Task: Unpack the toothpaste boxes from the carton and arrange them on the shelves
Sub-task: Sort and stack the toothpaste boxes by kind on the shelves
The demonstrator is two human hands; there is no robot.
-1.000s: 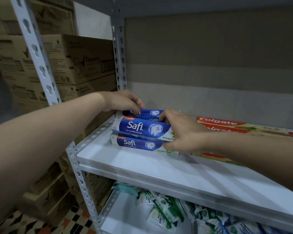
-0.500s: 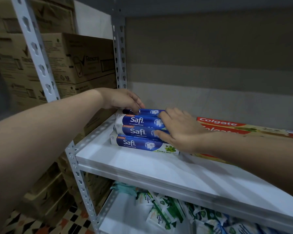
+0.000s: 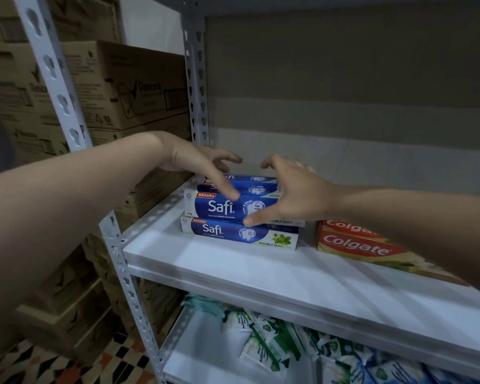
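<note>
Safi boxes (image 3: 233, 209) stacked on shelf (image 3: 233, 261), long axis left-right, directly under both hands | left hand (image 3: 194, 162) fingers released, spread | right hand (image 3: 291, 195) fingers released, thumb touching box front (nearer hand) | Colgate (image 3: 355, 245) right of right fingers

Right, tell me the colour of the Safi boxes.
Safi boxes: mainly blue, white ends and lettering, red tag; clearest in the head view.
</note>
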